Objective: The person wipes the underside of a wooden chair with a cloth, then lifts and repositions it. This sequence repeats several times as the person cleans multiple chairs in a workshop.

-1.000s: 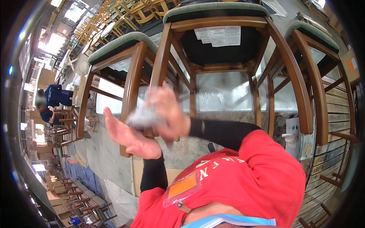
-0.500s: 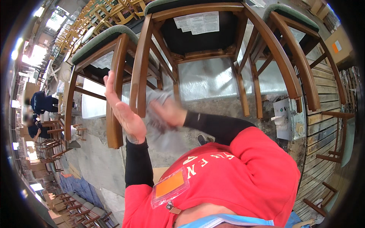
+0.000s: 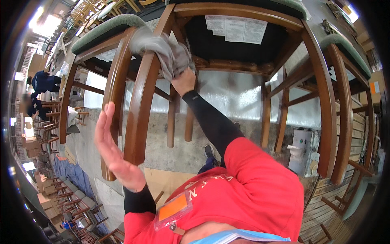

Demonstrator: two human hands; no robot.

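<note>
My right hand (image 3: 185, 81) grips a crumpled grey cloth (image 3: 172, 55), which is wrapped over the upper part of a brown wooden leg (image 3: 140, 110). That leg belongs to the middle chair, whose dark underside (image 3: 235, 44) faces me with white paper labels (image 3: 237, 28) on it. Part of the cloth is blurred, and my right fingertips are hidden in it. My left hand (image 3: 118, 152) is held up with its fingers stretched, holding nothing. It is beside the lower end of the same leg; whether it touches the wood I cannot tell.
A similar chair with a green-grey seat (image 3: 107, 30) stands at the left, another (image 3: 349, 53) at the right. Silvery wrapped material (image 3: 219, 93) lies behind the legs. A grey metal box (image 3: 302, 148) sits at the right. Two people (image 3: 42, 83) bend over chairs at the far left.
My right hand has gone up and forward with the cloth, onto the leg's upper part. My left hand has come lower and to the left. The view has shifted, bringing the middle chair closer.
</note>
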